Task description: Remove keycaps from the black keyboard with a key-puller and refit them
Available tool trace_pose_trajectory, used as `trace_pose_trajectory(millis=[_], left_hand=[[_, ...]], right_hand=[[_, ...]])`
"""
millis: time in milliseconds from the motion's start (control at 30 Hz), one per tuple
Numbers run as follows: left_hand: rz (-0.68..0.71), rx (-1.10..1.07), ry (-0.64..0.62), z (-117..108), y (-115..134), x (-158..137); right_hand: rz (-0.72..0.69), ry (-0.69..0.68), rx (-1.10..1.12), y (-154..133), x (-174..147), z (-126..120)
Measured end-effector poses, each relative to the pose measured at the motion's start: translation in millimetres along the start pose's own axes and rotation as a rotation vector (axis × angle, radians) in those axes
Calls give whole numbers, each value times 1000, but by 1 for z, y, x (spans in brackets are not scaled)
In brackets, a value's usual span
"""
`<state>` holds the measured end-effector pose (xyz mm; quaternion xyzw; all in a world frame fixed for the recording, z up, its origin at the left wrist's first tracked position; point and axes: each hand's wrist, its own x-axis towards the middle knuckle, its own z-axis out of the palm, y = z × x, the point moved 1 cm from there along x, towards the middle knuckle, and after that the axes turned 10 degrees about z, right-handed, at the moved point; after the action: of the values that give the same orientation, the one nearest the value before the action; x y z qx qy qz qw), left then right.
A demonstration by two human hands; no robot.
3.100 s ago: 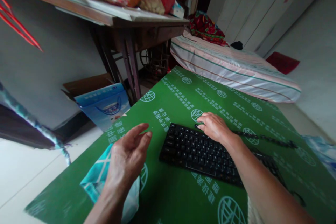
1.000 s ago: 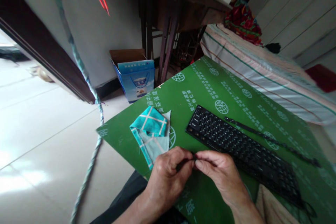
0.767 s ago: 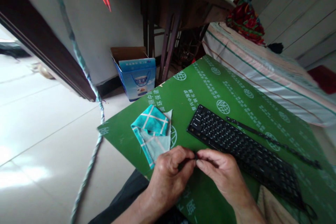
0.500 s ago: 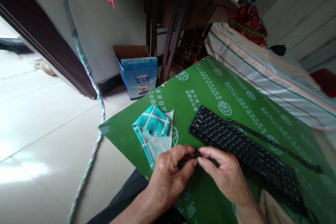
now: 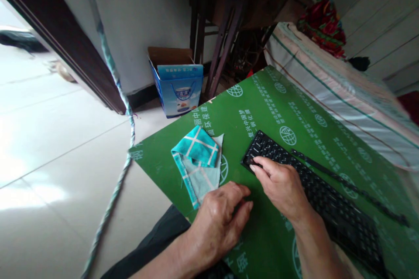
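Observation:
A black keyboard (image 5: 330,202) lies at a slant on the green board, its upper left end under the fingertips of my right hand (image 5: 283,187). The thumb and forefinger of that hand are pinched close together at the end keys; whatever is between them is too small and dark to make out. My left hand (image 5: 225,213) rests over the board below and left of the keyboard, thumb and forefinger a little apart, with nothing visible in it. Just beyond it lies a folded turquoise checked cloth (image 5: 199,146), apart from the keyboard.
The green board (image 5: 157,161) has printed white characters and globes. A black braided cord (image 5: 347,183) runs along the keyboard's far side. Past the board stand a blue carton (image 5: 180,89) and a dark table. A bed (image 5: 340,91) is at right; a twisted cloth rope (image 5: 122,174) hangs left.
My hands were together, fingertips on a small dark thing. Now they are apart: my right hand has moved up to the keyboard's end, and my left fingers have loosened. The view has shifted slightly.

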<state>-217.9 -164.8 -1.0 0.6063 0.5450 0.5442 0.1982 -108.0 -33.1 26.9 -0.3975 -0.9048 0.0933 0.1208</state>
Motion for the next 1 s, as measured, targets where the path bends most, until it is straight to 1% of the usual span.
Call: trace_pose_trajectory(millis=[167, 267, 367, 633, 733, 800, 933, 1000], left_hand=[[-10, -12, -17, 0, 0, 1], [-16, -25, -40, 0, -1, 1], [-16, -36, -54, 1, -2, 0], [-13, -15, -86, -3, 0, 2], [13, 101, -78, -7, -2, 13], [33, 237, -90, -9, -6, 22], [71, 559, -181, -8, -16, 39], [82, 654, -224, -7, -20, 43]], right_hand=[[-48, 32, -141, -1, 0, 4], [-75, 63, -184, -2, -2, 5], [-101, 58, -200, -2, -3, 6], [15, 29, -62, 0, -1, 6], [16, 14, -30, 0, 1, 5], [12, 2, -18, 0, 3, 4], [35, -46, -18, -2, 6, 2], [42, -50, -8, -2, 7, 1]])
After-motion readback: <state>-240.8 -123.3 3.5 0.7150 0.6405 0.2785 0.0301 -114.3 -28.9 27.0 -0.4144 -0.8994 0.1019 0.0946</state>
